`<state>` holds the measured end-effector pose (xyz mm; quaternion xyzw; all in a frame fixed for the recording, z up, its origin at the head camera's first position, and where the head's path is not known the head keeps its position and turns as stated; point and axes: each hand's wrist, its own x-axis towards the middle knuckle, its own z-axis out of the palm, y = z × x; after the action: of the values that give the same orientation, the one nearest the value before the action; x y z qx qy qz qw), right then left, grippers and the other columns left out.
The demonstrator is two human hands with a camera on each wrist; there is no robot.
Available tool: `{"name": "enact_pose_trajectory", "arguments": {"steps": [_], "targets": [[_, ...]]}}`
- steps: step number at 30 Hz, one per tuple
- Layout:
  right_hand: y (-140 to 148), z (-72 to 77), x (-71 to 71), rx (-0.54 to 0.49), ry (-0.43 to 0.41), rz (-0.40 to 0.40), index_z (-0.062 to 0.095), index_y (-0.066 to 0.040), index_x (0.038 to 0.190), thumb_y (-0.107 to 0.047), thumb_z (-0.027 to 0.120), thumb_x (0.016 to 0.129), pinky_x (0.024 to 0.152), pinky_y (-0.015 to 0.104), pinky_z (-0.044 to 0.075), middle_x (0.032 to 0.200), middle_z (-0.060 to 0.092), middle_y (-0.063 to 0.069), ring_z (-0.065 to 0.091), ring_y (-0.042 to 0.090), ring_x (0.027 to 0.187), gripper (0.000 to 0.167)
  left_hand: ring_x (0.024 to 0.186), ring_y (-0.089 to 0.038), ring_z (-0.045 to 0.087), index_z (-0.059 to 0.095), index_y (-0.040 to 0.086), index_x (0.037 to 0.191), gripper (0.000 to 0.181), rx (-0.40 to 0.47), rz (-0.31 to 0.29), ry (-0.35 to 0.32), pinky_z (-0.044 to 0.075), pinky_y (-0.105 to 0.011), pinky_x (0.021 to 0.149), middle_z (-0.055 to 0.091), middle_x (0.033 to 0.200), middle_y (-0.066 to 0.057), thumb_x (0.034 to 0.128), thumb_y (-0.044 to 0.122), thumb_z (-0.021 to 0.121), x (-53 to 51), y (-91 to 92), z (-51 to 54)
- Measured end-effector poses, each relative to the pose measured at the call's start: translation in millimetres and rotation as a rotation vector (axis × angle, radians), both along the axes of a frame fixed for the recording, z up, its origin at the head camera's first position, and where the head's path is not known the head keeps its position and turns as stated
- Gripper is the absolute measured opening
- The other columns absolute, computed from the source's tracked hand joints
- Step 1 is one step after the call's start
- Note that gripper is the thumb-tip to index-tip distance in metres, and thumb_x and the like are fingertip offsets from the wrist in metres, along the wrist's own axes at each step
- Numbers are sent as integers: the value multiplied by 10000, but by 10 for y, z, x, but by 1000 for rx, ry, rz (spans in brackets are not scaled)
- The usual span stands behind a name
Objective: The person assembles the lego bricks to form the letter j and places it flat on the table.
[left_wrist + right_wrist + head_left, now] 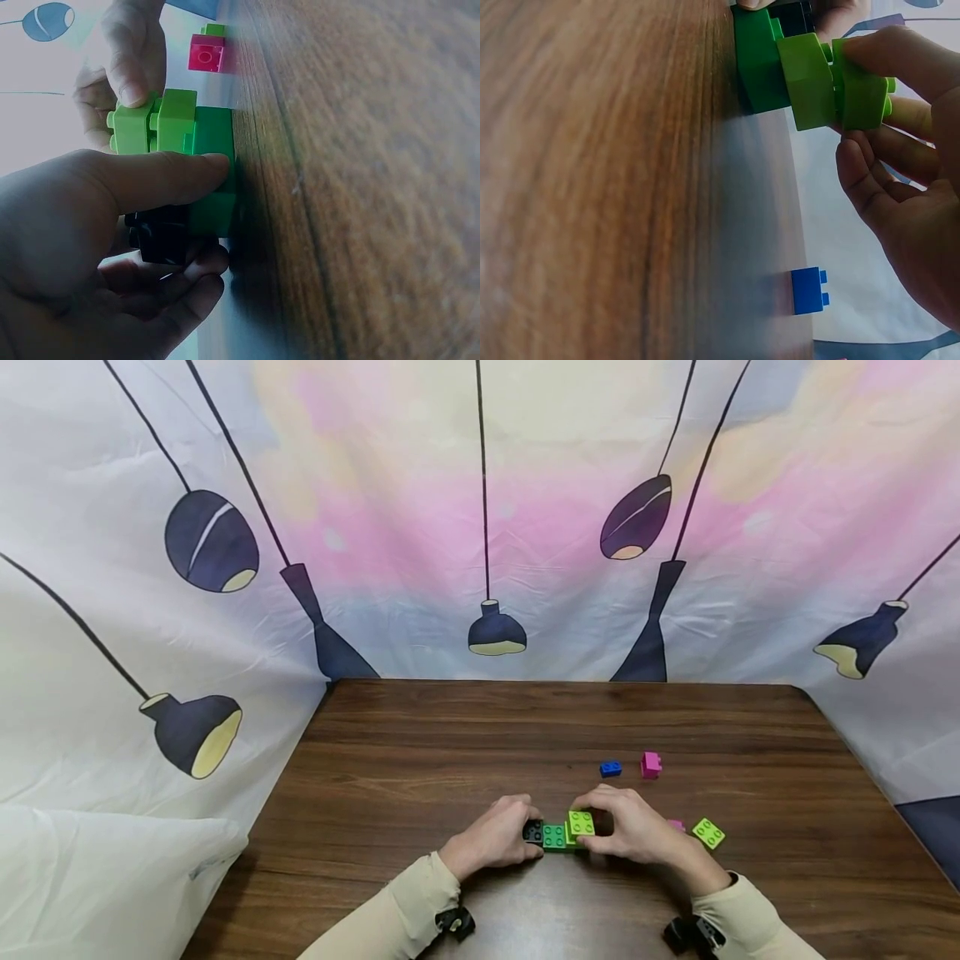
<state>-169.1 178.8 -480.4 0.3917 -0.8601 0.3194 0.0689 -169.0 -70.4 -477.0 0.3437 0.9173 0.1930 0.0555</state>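
Observation:
A dark green brick lies on the table, with a black brick on its left end. On its right end sits a lime brick. My left hand grips the black and green bricks from the left, thumb along the near side. Between thumb and fingers my right hand pinches another lime brick above the first lime one. In the right wrist view this upper brick is slightly tilted, and a narrow gap shows between the two lime bricks.
On the brown table, a blue brick and a pink brick lie beyond my right hand. A loose lime brick lies right of it, beside a partly hidden pink one. A printed cloth hangs behind.

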Motion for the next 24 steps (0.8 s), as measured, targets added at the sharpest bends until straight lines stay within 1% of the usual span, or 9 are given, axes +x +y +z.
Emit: {"name": "enact_pose_trajectory", "arguments": {"steps": [4, 9, 15, 24], "targets": [[-6, -5, 11, -1, -3, 2, 674, -189, 1076, -247, 815, 780, 765, 264, 523, 1007, 647, -115, 585, 18, 918, 333, 674, -7, 445, 732, 121, 933, 248, 2, 1, -2, 395, -130, 587, 502, 776, 87, 742, 234, 842, 2, 2, -2], [-16, -6, 21, -2, 4, 3, 675, -184, 1070, -252, 818, 777, 759, 258, 522, 1002, 649, -112, 586, 16, 913, 333, 684, -8, 451, 737, 115, 964, 272, 1, 2, -4, 401, -128, 597, 517, 792, 82, 743, 232, 843, 2, 2, -12], [-21, -7, 33, -5, -12, 7, 674, -186, 1073, -267, 811, 788, 753, 254, 521, 1001, 645, -114, 579, 10, 907, 326, 695, -9, 458, 736, 109, 985, 284, 5, 5, -15, 410, -129, 602, 526, 807, 79, 750, 230, 840, 4, -1, -16], [-30, 5, 26, 8, -40, 6, 677, -184, 1083, -284, 793, 809, 762, 264, 518, 1014, 644, -120, 577, 9, 919, 314, 698, -12, 464, 734, 108, 977, 278, 6, 4, -10, 411, -133, 609, 530, 811, 77, 748, 225, 840, -2, 0, -14]]}}
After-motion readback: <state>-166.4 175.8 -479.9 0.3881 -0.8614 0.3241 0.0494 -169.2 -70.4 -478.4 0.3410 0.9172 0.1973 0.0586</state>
